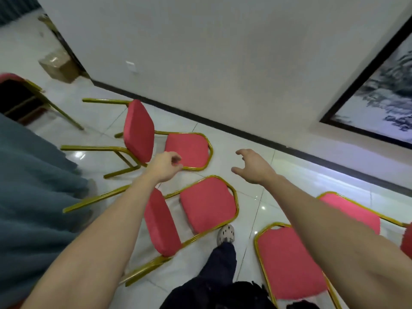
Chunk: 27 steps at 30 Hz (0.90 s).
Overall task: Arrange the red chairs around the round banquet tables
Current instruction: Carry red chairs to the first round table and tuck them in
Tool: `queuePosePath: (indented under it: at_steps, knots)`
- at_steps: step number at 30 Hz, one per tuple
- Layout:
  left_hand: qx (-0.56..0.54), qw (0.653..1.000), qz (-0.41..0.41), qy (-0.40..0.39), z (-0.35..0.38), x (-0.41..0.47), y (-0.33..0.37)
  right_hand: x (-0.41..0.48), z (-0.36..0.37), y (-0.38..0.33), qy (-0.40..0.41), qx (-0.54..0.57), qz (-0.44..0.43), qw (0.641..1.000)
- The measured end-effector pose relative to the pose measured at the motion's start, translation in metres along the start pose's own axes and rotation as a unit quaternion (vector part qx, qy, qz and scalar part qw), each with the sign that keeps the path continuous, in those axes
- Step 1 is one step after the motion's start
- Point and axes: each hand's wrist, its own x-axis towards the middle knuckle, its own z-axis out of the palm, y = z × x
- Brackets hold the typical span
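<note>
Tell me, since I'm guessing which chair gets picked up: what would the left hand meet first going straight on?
Probably the backrest of the farther tipped chair, just beyond the left hand; depth is unclear.

Two red chairs (142,139) (191,215) are seen lying tipped over on the white floor (267,181). Both hands, left (166,166) and right (254,167), are held out above them, holding nothing, fingers loosely curled.
</note>
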Motion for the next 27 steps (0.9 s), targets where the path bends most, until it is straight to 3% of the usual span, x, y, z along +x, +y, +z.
queuePosePath:
  at_steps: [9,16,21,27]
  knots:
    - [-0.058,0.995,-0.08,0.02,-0.046,0.141,0.028,0.187,-0.076,-0.004,-0.075,-0.042,-0.066,0.994]
    - [-0.102,0.972,-0.19,0.09,-0.065,0.228,0.016,0.358,-0.108,-0.027,-0.135,-0.095,-0.169,0.972]
    - [-0.149,0.926,-0.315,0.148,-0.04,0.28,0.012,0.481,-0.095,-0.044,-0.212,-0.142,-0.266,0.93]
    - [-0.242,0.836,-0.459,0.177,0.007,0.294,0.048,0.551,-0.073,-0.051,-0.349,-0.232,-0.355,0.835]
